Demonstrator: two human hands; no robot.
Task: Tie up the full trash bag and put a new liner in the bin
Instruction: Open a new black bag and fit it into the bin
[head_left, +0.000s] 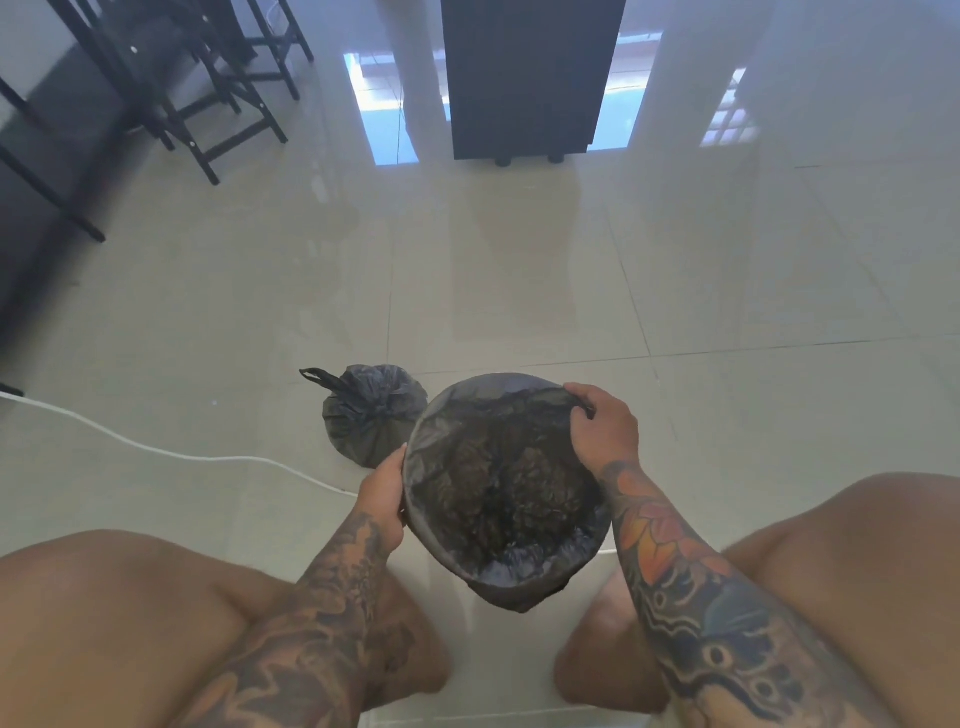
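Observation:
A round bin (511, 597) stands on the floor between my knees, with a dark grey liner (498, 483) spread inside it and folded over its rim. My left hand (383, 506) grips the liner at the rim's left side. My right hand (602, 426) pinches the liner's edge at the far right of the rim. A tied-up black trash bag (369, 415) sits on the floor just beyond and left of the bin, its knot and tail pointing left.
A white cable (156, 449) runs over the pale floor tiles from the left edge toward the bin. Black chairs (171, 88) stand at the far left. A dark cabinet (530, 78) on small feet stands straight ahead. My bare knees frame the bottom.

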